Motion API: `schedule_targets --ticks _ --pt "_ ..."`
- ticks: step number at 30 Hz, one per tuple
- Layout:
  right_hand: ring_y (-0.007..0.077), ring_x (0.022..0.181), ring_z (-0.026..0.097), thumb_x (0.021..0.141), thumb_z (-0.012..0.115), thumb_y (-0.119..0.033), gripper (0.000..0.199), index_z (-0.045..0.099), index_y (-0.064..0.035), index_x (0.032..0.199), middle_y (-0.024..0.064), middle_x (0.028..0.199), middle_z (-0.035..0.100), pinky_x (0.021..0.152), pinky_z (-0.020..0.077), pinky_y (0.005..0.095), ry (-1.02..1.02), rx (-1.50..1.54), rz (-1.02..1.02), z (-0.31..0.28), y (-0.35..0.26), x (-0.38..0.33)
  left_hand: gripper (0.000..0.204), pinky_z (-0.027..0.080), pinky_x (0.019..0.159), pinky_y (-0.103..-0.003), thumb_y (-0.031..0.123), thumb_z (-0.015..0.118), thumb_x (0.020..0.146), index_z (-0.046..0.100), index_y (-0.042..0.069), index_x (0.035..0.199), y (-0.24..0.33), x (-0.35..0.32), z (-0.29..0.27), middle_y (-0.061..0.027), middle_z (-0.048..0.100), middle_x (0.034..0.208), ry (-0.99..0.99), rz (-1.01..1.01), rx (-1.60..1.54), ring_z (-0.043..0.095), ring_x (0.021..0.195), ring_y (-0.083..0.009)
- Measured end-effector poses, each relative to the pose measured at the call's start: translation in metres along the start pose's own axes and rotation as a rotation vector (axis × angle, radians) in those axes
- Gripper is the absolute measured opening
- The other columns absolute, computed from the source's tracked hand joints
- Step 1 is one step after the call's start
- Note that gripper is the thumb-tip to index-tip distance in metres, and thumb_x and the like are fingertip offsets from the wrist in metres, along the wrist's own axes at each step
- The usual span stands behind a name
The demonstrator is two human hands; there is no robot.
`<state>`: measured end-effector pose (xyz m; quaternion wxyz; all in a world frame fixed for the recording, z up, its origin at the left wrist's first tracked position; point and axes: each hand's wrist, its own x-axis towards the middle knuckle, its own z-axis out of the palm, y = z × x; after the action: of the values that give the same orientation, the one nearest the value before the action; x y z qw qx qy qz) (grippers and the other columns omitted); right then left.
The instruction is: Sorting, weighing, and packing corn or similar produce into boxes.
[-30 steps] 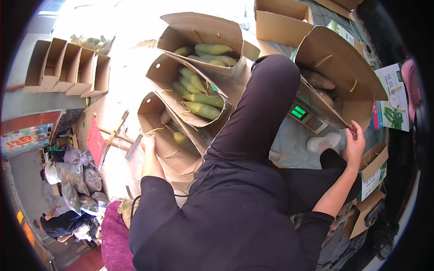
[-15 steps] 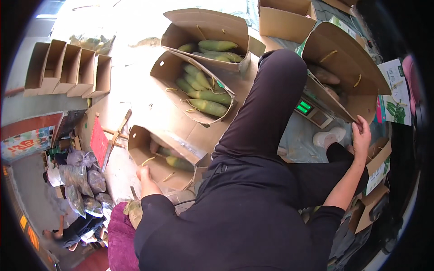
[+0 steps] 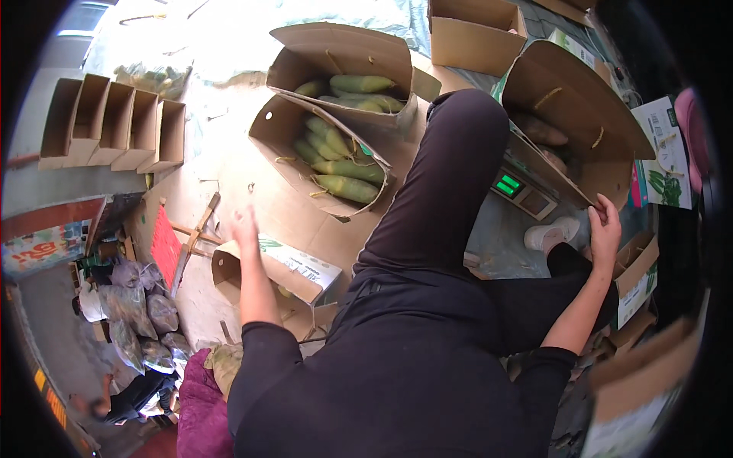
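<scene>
My left hand [image 3: 244, 227] is raised just above a small cardboard box [image 3: 294, 278] by my left thigh. Its fingers look stretched out and empty, though blurred. A white printed panel of that box now faces up, covering most of what lies inside. My right hand [image 3: 605, 229] has its fingers bent at the near corner of a large open cardboard box [image 3: 611, 164], which stands against a scale [image 3: 523, 193] with a lit green display. Brownish root vegetables [image 3: 538, 130] lie in this box. Long green radishes [image 3: 347, 187] fill an open box [image 3: 263, 136] beyond my raised knee.
Another open box [image 3: 301, 57] of green radishes stands behind. Several upright empty boxes [image 3: 111, 126] line the far left. A wooden-handled cleaver-like tool [image 3: 195, 237] lies near a red sheet [image 3: 165, 240]. Plastic bags [image 3: 130, 301] are piled left. A blurred box [image 3: 641, 382] is at lower right.
My left hand has let go of the small box's edge and moved up and forward. The box's printed panel has swung over its opening. A blurred box has appeared at lower right.
</scene>
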<state>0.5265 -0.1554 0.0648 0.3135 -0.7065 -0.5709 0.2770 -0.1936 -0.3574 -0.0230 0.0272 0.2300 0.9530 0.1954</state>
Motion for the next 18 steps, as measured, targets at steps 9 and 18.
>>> schedule_targets --ticks 9,18 --pt "0.0157 0.093 0.058 0.083 0.06 -0.006 0.032 0.056 -0.0016 0.115 0.0101 0.106 0.058 0.083 0.045 0.0274 -0.007 0.016 0.006 -0.007 0.004 -0.006 0.025 0.053 0.046 -0.037 0.018 0.063 0.077 0.06 -0.004 0.088 0.122 0.009 0.081 -0.0134 0.061 0.069 -0.484 -0.307 -0.077 0.06 0.055 -0.0233" --pt "0.016 0.093 0.058 0.081 0.061 -0.006 0.034 0.056 -0.0014 0.114 0.0096 0.106 0.058 0.083 0.0448 0.0276 -0.005 -0.064 0.0 -0.007 0.001 -0.005 0.028 0.053 0.045 -0.039 0.003 0.061 0.072 0.056 -0.005 0.098 0.027 -0.012 0.043 -0.016 0.062 0.079 -0.406 -0.489 -0.292 0.062 0.06 -0.0252"
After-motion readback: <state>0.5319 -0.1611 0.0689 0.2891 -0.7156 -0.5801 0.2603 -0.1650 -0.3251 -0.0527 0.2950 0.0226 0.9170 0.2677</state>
